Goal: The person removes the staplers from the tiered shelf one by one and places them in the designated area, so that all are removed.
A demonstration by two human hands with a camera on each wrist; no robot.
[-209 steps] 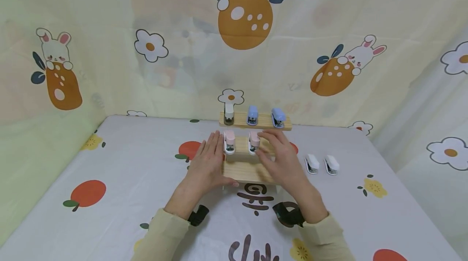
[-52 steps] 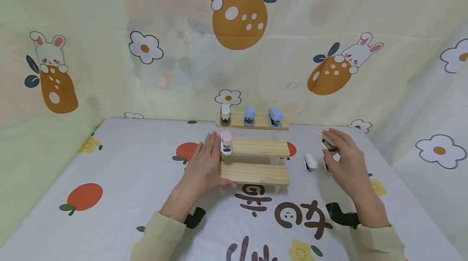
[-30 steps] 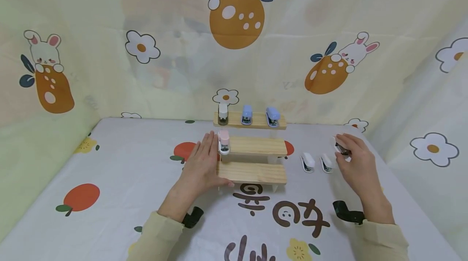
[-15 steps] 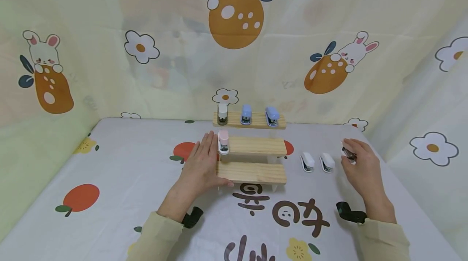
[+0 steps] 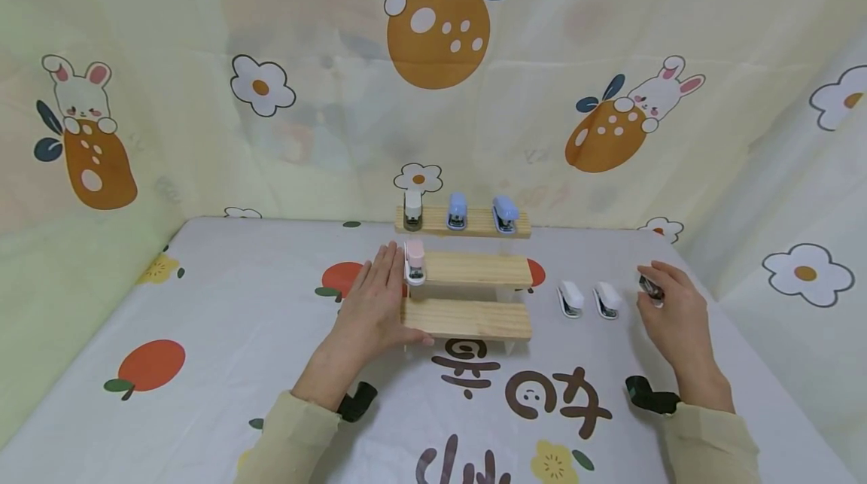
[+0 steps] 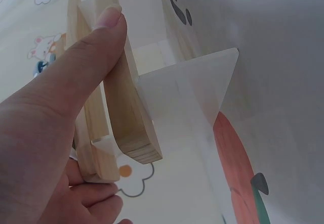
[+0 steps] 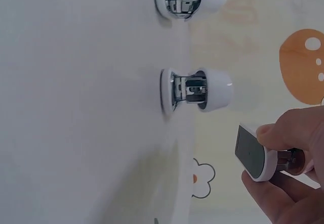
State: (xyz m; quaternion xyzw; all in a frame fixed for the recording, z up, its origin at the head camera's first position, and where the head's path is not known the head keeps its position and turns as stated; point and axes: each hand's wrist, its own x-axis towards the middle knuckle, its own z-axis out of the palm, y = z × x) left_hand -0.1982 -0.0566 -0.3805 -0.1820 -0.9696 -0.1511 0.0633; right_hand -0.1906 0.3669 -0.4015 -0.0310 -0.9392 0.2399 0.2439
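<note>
Brown lettering (image 5: 467, 366) runs across the cloth (image 5: 223, 424) at lower centre, but I cannot read it. At right of frame, the right hand (image 5: 677, 318) pinches a stapler (image 5: 652, 288) above the cloth, its dark underside showing in the right wrist view. Seven seconds ago that hand was at the wooden rack (image 5: 467, 318) near centre, where the middle shelf held two pink staplers; now one pink stapler (image 5: 415, 261) stands there. The left hand (image 5: 371, 311) remains against the rack's left end, fingers straight, thumb over the lowest shelf's front edge.
</note>
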